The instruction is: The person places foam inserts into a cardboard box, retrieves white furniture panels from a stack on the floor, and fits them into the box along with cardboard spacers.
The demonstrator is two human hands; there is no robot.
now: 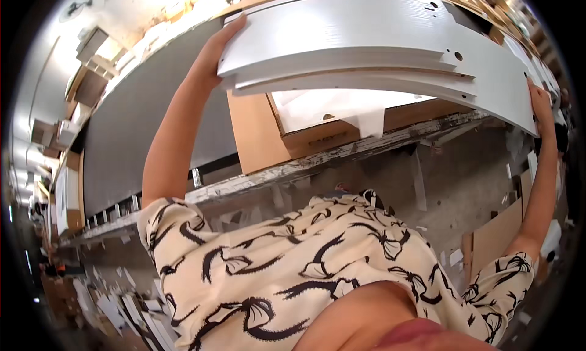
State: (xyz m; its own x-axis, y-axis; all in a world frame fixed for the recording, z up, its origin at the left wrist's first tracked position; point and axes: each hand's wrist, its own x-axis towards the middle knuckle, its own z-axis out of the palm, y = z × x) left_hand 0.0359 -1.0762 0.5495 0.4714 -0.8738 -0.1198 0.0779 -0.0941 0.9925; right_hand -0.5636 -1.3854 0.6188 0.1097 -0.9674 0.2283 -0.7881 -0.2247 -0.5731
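A stack of long white panels (342, 31) spans the top of the view, held up in both my hands. Several round holes and slots mark the top board near its right part. The boards' long edges are stepped, with a brown edge showing among them. My left hand (229, 49) is closed round the stack's left end. At the far right end, my right hand (539, 104) grips the edge, its fingers partly hidden behind the board. Beneath the panels stands an open cardboard box (323, 140) with white sheet lining (372, 116) hanging over its near wall.
A grey conveyor belt (143, 131) runs along the left, bordered by a worn metal rail (244, 183) with rollers. The box's cardboard flap (256, 134) lies toward the belt. Scraps litter the floor (452, 174). Cardboard sheets (497, 232) lean at the lower right.
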